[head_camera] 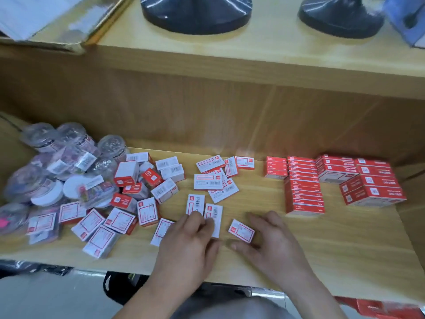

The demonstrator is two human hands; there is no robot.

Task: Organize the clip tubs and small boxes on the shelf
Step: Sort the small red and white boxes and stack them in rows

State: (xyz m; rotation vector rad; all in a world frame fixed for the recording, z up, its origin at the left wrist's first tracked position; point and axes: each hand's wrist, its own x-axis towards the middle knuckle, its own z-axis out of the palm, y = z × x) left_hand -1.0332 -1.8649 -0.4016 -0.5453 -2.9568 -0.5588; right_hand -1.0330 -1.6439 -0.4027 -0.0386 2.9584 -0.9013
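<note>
In the head view, a small box (pixel 241 230) is seen near the front edge of the shelf (pixel 345 238), long axis slanted, bracketed by the parted, unclosed right hand (pixel 273 240). A neighbouring box (pixel 216 215) is pressed under the relaxed fingers of the left hand (pixel 186 245).

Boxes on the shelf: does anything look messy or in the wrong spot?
Yes. The red stacks at the right are neat, but the loose small boxes in the middle lie scattered at all angles. At the left they are jumbled in with the heaped clear tubs.
</note>
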